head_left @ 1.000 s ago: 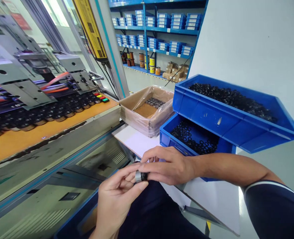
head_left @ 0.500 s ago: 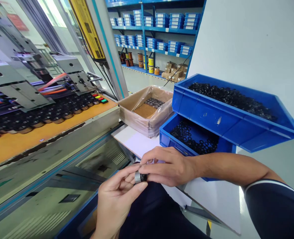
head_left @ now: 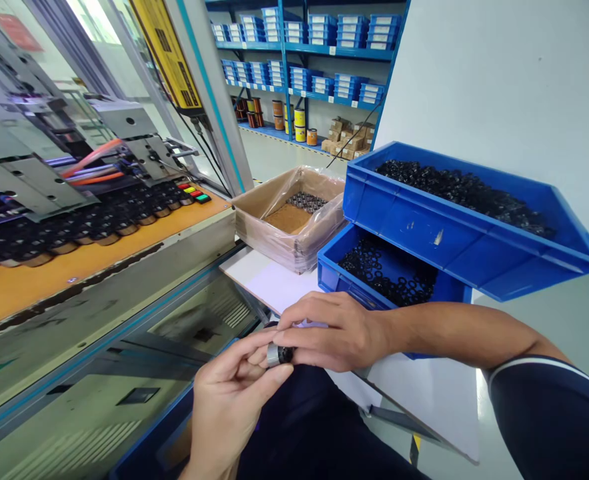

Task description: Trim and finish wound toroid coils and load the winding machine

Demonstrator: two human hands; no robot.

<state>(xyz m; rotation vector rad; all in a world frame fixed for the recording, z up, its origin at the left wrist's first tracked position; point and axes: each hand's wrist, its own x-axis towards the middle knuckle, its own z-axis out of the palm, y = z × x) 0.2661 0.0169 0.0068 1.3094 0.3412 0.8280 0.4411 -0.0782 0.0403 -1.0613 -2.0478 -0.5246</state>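
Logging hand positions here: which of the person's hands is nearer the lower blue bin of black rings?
Right. The right hand is by the near side of the lower blue bin; the left hand is farther off, lower and to the left in the view.

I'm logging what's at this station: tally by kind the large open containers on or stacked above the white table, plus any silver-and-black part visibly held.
Upper blue bin and lower blue bin: 2
Cardboard box: 1
Silver-and-black part, held: 1
Total: 4
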